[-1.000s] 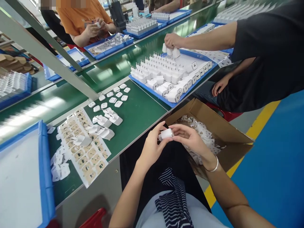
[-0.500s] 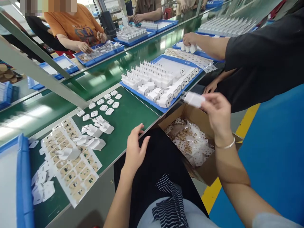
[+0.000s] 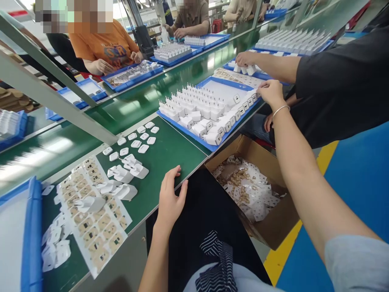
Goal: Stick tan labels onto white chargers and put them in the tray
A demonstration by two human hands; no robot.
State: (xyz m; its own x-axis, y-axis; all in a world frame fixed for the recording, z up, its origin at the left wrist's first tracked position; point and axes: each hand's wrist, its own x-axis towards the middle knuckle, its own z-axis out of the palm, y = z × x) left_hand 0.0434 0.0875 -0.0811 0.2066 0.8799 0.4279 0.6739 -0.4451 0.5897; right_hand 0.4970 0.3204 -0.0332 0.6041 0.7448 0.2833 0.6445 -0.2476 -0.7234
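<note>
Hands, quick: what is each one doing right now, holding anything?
Left hand: open, fingers spread, resting on the edge of the green table, holding nothing.
Right hand: fingers curled at the blue tray by the white chargers; grip cannot be told.

bare green bench mat [image 3: 170, 152] lies open between the loose white plastic chargers [image 3: 126, 180] and the crowded blue plastic tray [image 3: 188, 136]; a grey slanting metal bar [image 3: 57, 103] blocks beyond.

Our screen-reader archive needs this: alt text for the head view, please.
The right hand reaches to the far end of a blue tray of white chargers, while the left hand rests on the green table edge.
</note>
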